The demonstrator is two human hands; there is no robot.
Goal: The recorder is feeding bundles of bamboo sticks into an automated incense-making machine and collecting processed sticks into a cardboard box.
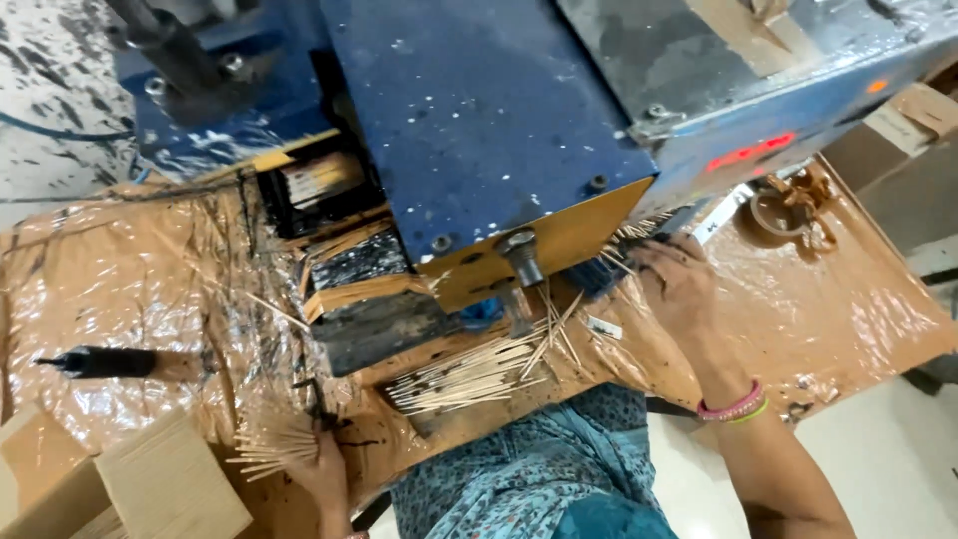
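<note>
Display: your machine's grey side carries a small red lit readout [750, 152], above the bench's far right edge | Boxes: plain brown cardboard cartons [130, 484] sit at your near left corner

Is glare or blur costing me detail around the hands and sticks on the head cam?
Head view: strong glare on the crinkled plastic sheet; the left hand and its thin sticks look soft near the frame edge; the right hand sits in the blue machine's shadow; the stick pile reads clearly.
</note>
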